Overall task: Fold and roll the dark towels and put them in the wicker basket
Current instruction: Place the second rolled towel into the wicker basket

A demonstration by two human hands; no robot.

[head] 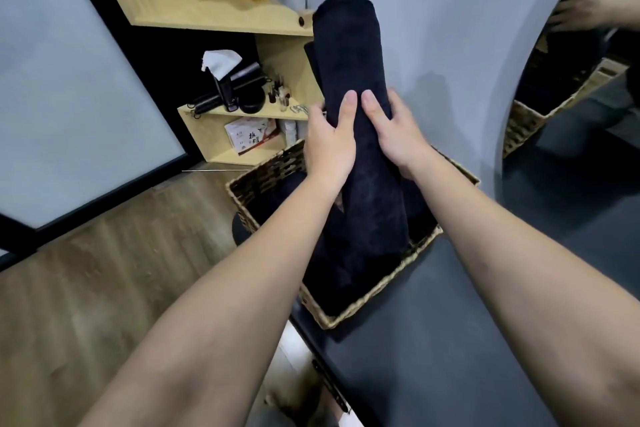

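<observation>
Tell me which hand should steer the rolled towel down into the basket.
Probably the right hand: its grip wraps the rolled towel from the side with open room in the wicker basket. The left hand mainly steadies it.

hands (330,146): 2 | rolled towel (353,55): 1 | wicker basket (363,302): 1

The white box (250,136) on the low shelf (242,154) has dark printed signs on it, too small and blurry to read.
</observation>
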